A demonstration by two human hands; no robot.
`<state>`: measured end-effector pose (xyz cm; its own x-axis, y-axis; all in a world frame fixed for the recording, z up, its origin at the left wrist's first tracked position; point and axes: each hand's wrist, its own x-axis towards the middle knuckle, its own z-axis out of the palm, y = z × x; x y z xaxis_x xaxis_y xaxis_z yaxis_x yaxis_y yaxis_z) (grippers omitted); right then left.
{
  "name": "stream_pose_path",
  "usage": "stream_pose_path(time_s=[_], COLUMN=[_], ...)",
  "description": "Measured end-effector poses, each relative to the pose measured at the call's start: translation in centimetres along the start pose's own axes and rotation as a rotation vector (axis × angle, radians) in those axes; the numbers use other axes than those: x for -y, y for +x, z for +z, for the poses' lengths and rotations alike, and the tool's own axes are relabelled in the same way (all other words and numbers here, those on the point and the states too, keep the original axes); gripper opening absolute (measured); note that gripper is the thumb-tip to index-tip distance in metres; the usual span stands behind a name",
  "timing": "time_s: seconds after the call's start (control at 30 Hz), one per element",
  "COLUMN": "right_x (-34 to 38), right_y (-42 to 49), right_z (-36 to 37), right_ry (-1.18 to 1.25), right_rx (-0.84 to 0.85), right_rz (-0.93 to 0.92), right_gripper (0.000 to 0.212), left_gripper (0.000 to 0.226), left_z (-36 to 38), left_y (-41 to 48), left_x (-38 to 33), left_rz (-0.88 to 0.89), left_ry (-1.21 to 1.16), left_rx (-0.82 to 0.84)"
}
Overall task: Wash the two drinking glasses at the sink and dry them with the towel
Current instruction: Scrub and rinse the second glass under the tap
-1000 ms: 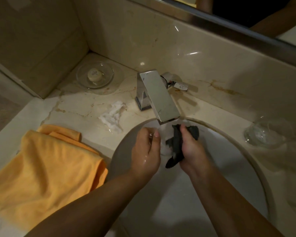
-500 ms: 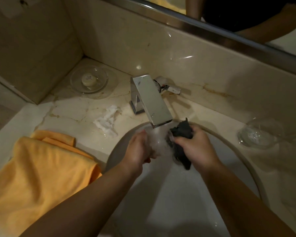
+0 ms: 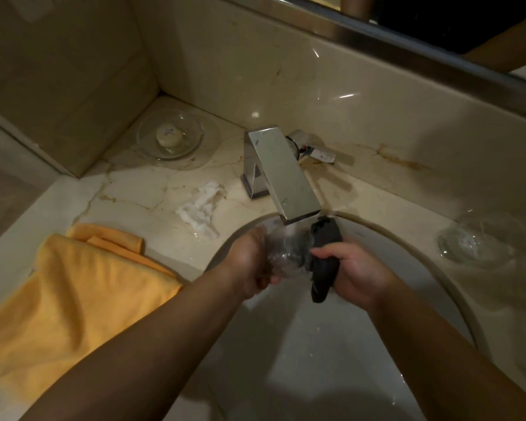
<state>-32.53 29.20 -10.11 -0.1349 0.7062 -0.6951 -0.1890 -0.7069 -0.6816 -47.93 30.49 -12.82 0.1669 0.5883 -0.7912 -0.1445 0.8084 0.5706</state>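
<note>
Over the white sink (image 3: pixel 331 338), my left hand (image 3: pixel 249 262) grips a clear drinking glass (image 3: pixel 286 253) lying sideways under the chrome faucet (image 3: pixel 283 177). My right hand (image 3: pixel 356 275) holds a dark cloth (image 3: pixel 325 256) pressed against the glass's open end; part of the cloth seems tucked inside. Water runs from the spout onto the glass. A second clear glass (image 3: pixel 480 241) lies on the counter to the right of the sink. The orange towel (image 3: pixel 73 296) is spread on the counter at the left.
A glass soap dish with a bar of soap (image 3: pixel 169 136) sits in the back left corner. A crumpled white tissue (image 3: pixel 201 211) lies on the marble counter left of the faucet. The faucet handle (image 3: pixel 313 150) points right. A mirror runs along the top.
The glass and cloth stay under the spout. My right hand has shifted a little lower on the cloth, and the view has tilted slightly, so the counter items sit lower in the frame.
</note>
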Motion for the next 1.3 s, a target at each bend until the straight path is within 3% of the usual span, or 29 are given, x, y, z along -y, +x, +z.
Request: stream_pose_path(time_s=[0.1,0.2,0.3,0.37,0.47,0.57,0.7,0.9,0.97,1.07,1.17,1.23,1.3], right_x=[-0.2,-0.3,-0.8,-1.0,-1.0,-1.3,-1.3,-1.7,-1.7,-1.9,-2.0,-1.7,-1.3], right_y=[0.3,0.4,1.3,1.9,1.8,1.2,0.9,2.0,1.9,1.2,0.3,0.1,0.4], right_z=[-0.4,0.3,1.4,1.8,1.3,0.6,0.4,2.3,2.8,2.9,2.7,2.1,1.6], right_ry=[-0.031,0.072,0.166,0.187,0.321,0.361,0.179,-0.176,-0.171,-0.124,-0.237,-0.221,-0.1], right_rx=[-0.048,-0.083,-0.205,-0.224,-0.161,-0.066,0.019,-0.222,-0.263,-0.312,-0.23,-0.219,-0.256], right_rz=[0.002,0.066,0.145,0.161,0.191,0.195,0.216,0.115,0.034,-0.05,-0.105,-0.102,-0.081], right_gripper=[0.036,0.037,0.05,0.067,0.074,0.057,0.043,0.037,0.022,0.018,0.012,0.008,0.013], left_gripper=[0.038,0.041,0.038,0.031,0.03,0.032,0.033,0.033,0.036,0.033,0.029,0.032,0.035], left_z=[0.1,0.2,0.9,1.2,0.9,0.6,0.7,1.8,2.1,2.0,1.2,1.0,1.1], left_y=[0.1,0.1,0.2,0.3,0.5,0.8,0.9,0.9,1.1,1.1,0.5,0.5,0.2], left_x=[-0.2,0.1,0.7,1.0,1.6,1.5,1.2,1.4,1.0,0.1,-0.7,-0.9,-1.0], left_rz=[-0.046,0.062,0.204,0.218,0.191,0.18,0.177,0.162,0.122,-0.036,-0.239,-0.249,-0.148], left_ry=[-0.078,0.031,0.255,0.269,0.235,0.221,0.266,0.333,0.317,0.13,0.054,0.061,0.093], left_rx=[0.022,-0.056,-0.165,-0.229,-0.233,-0.232,-0.242,-0.28,-0.26,-0.163,-0.076,-0.028,0.018])
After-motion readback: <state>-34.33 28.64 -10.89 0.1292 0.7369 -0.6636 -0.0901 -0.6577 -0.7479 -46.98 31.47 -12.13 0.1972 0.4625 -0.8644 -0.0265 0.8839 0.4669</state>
